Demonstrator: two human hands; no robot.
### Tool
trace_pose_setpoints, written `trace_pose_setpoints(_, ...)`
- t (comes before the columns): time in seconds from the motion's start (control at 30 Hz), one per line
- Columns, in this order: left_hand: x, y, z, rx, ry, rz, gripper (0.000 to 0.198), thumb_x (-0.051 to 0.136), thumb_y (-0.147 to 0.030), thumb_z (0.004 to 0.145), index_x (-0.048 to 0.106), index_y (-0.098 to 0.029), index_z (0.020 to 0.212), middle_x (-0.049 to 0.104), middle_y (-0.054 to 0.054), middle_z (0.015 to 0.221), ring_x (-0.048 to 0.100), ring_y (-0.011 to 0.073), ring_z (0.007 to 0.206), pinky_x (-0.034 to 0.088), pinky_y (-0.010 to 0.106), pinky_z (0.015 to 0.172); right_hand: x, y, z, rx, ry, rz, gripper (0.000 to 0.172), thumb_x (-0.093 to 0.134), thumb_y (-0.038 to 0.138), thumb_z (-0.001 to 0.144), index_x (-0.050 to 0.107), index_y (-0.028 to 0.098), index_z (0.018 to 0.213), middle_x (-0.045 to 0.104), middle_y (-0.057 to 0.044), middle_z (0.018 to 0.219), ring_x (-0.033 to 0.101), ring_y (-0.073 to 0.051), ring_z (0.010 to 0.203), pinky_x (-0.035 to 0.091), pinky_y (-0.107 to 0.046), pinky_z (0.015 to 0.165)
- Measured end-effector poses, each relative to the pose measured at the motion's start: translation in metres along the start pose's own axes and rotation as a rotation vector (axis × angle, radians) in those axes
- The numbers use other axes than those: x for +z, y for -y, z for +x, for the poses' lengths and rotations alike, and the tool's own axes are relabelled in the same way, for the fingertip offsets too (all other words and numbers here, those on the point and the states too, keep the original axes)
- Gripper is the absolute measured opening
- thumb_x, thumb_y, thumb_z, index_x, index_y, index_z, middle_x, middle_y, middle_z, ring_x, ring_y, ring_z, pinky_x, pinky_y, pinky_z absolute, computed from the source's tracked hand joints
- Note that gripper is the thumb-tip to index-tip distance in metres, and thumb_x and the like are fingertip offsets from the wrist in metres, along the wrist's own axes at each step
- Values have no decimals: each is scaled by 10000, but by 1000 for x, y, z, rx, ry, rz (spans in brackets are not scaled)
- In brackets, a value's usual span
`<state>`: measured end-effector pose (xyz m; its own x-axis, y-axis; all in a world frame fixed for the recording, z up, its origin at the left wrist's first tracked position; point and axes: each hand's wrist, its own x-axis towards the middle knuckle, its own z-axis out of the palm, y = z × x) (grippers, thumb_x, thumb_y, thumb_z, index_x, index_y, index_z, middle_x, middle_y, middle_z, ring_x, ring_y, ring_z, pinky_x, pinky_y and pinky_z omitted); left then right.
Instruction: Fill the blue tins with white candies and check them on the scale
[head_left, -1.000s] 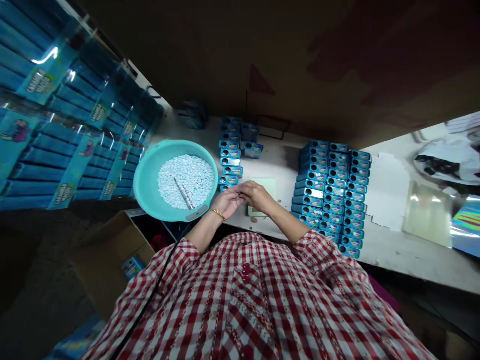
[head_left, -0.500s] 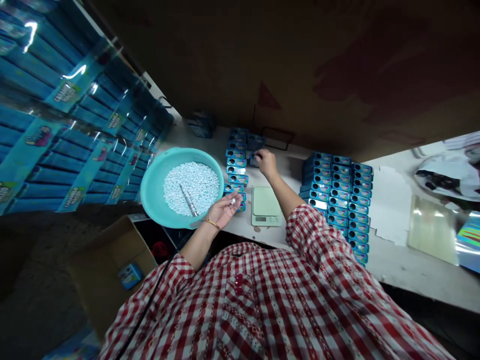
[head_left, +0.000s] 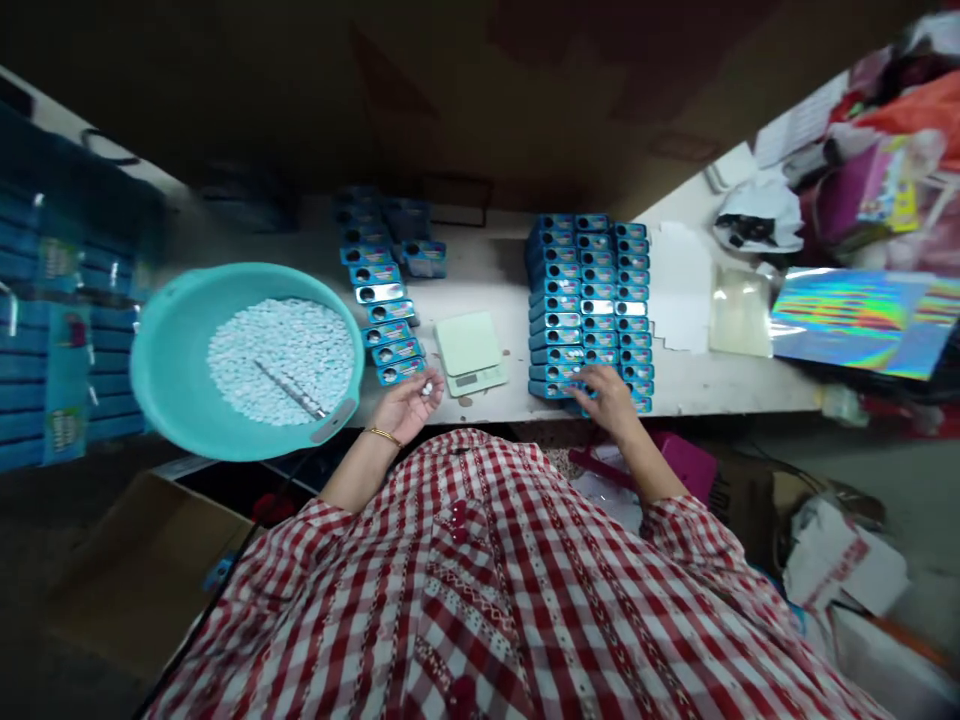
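My left hand (head_left: 409, 405) is palm up with its fingers curled round a few small white pellets (head_left: 428, 388), which look like mints or candies. It is between a turquoise basin (head_left: 172, 400) and a pale green kitchen scale (head_left: 469, 350). A metal-coloured stick or scoop handle (head_left: 289, 388) lies on the white pellets (head_left: 281, 340) in the basin. My right hand (head_left: 606, 398) is at the near end of the right-hand block of small blue tins (head_left: 555, 320), its thumb and fingers apart. Whether it touches a tin I cannot tell.
A row of blue tins (head_left: 382, 311) stands between basin and scale. White card sheets (head_left: 679, 290) and a shiny rainbow sheet (head_left: 862, 310) lie to the right. A large dark board or carton (head_left: 480, 100) rises behind the table. An open cardboard box (head_left: 150, 570) is at lower left.
My right hand has moved from the far blue tins behind the scale to the near end of the right-hand block. My left hand still holds the pellets. The view has turned right.
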<state>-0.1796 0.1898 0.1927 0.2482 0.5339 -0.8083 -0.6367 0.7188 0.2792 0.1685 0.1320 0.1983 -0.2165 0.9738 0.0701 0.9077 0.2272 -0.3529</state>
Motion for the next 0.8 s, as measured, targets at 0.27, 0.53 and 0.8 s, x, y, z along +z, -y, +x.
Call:
trace_pose_setpoints(0.27, 16, 26, 2, -21, 33, 100, 193, 470, -27, 785, 650, -46, 850, 681, 111, 741, 657, 128, 679, 546, 190, 600, 47, 8, -28, 32, 208, -351, 227, 513, 243, 868, 656, 220, 1043, 573, -103, 1117, 464, -233, 938, 352, -351, 768)
trace_pose_setpoints(0.53, 3, 33, -3, -20, 1, 46, 221, 443, -30, 805, 661, -52, 835, 683, 112, 739, 654, 127, 682, 536, 201, 625, 30, 46, 0, -199, 76, -337, 184, 494, 180, 861, 667, 213, 913, 529, -94, 1211, 382, -253, 1087, 299, -398, 915)
trace_pose_setpoints(0.8, -19, 41, -7, 5, -39, -25, 246, 466, -36, 789, 657, -62, 941, 697, 120, 781, 659, 141, 741, 538, 233, 695, 64, 111, 116, -411, 249, -289, 256, 398, 121, 888, 638, 158, 968, 552, -124, 1158, 446, -238, 963, 341, -389, 859)
